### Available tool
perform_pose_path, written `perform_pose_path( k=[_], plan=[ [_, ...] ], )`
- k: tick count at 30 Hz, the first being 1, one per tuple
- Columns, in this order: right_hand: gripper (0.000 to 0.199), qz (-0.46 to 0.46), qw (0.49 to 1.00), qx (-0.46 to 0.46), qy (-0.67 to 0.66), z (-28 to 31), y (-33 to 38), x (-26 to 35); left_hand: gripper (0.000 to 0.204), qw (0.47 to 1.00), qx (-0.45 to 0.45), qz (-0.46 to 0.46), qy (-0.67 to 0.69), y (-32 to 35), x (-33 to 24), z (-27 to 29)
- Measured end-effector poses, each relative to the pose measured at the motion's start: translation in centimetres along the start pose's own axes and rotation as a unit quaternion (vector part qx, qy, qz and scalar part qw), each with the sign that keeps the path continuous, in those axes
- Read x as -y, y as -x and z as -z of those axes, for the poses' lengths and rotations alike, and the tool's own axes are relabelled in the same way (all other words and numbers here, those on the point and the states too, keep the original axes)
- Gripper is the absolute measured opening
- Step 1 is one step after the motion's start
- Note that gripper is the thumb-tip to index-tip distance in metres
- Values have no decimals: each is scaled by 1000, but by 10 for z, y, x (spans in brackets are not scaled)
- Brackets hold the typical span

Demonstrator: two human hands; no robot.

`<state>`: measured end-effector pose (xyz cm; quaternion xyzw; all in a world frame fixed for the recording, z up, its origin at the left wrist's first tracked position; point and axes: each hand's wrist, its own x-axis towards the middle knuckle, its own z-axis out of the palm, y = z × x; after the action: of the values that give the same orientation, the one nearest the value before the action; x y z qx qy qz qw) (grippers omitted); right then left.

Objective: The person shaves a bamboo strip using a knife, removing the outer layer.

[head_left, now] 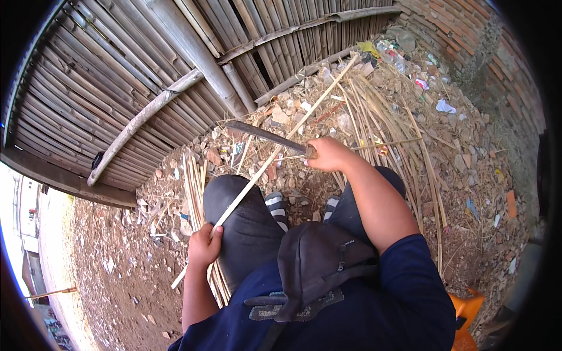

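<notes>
My left hand (pixel 204 245) has its grip closed around the lower part of a long bamboo strip (pixel 275 153), with the thumb pointing up along it. My right hand (pixel 328 154) has its grip closed on the handle of a long dark knife (pixel 266 135). The blade goes out to the left of this hand and lies across the strip, touching it a little above the middle of the strip.

The strip is thin and pale. From my left hand it runs up and to the right, passes over my left knee (pixel 234 199), and its far end reaches the foot of the bamboo fence (pixel 134 70). A short end of it also shows below my left hand.

Beside my left knee, on the ground, lies a bundle of thin bamboo strips (pixel 196 193), near my left hand. On the other side of the long strip, beyond my right hand, a loose pile of bamboo strips and shavings (pixel 380 117) lies on the ground (pixel 480 193), which is covered with stones and rubbish. My striped sandals (pixel 276 206) show between my knees, under the strip.
</notes>
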<state>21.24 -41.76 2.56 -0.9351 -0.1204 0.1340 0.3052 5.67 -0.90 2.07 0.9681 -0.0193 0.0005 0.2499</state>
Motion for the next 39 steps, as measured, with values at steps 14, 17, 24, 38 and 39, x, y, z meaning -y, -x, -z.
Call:
perform_pose_path(
  k=[14,17,24,38,39],
  plan=[
    [34,-117,990,47,69,17,1,13,46,1000,18,9,-22,0,-1,4],
    [31,-15,994,17,103,1,5,14,45,999,24,7,-29,0,-2,5],
    [38,-70,994,21,76,7,-7,8,46,999,31,12,-22,-2,0,6],
    [47,-98,991,49,73,2,-14,0,47,999,13,4,-38,1,-4,6],
    [47,-98,991,51,74,-3,-12,8,47,999,5,-6,-41,1,-2,4]
  ],
)
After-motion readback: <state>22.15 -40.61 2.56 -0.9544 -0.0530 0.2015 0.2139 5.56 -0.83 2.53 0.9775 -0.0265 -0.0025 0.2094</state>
